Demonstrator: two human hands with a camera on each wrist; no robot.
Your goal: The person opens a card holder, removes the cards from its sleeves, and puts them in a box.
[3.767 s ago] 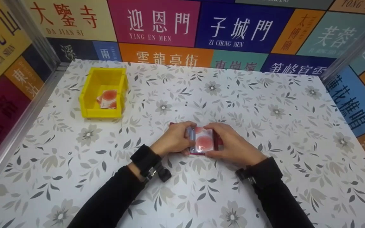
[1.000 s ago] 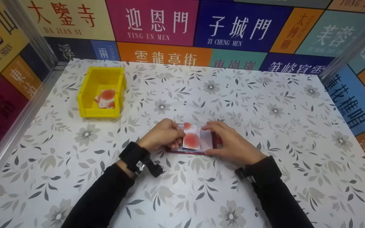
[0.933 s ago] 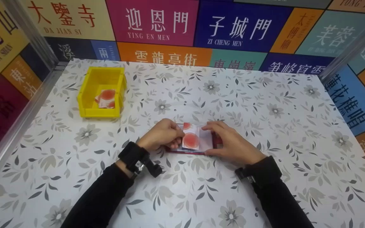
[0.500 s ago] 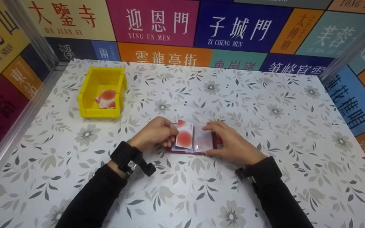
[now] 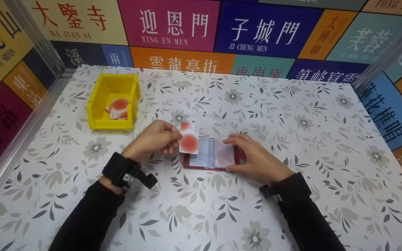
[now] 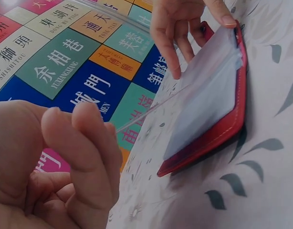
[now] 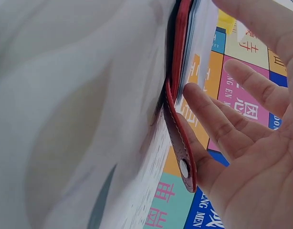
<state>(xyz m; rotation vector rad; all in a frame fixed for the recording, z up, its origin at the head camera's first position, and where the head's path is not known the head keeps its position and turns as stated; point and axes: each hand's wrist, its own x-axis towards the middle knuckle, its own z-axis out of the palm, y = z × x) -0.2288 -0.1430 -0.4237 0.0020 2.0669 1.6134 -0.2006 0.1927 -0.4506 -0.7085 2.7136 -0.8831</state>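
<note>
My left hand (image 5: 155,137) pinches a white card with red circles (image 5: 189,138) between thumb and fingers, above the left part of a card holder. In the left wrist view the card (image 6: 151,109) shows edge-on as a thin line. The red card holder (image 5: 186,163) lies open on the table with clear plastic sleeves (image 5: 202,153) on both sides of its rings. My right hand (image 5: 253,153) holds the holder's right side, thumb at the near edge and fingers at the far edge. In the right wrist view a red snap strap (image 7: 181,152) sticks out below the fingers.
A yellow bin (image 5: 112,124) stands at the back left of the table, with several similar cards (image 5: 119,108) inside. A floral cloth (image 5: 291,146) covers the table. Panels with large printed characters (image 5: 173,28) wall it in at the back and sides.
The card, which lay over the holder's right page at first, has moved left and up with my left hand, baring the sleeves. My right hand has stayed at the holder.
</note>
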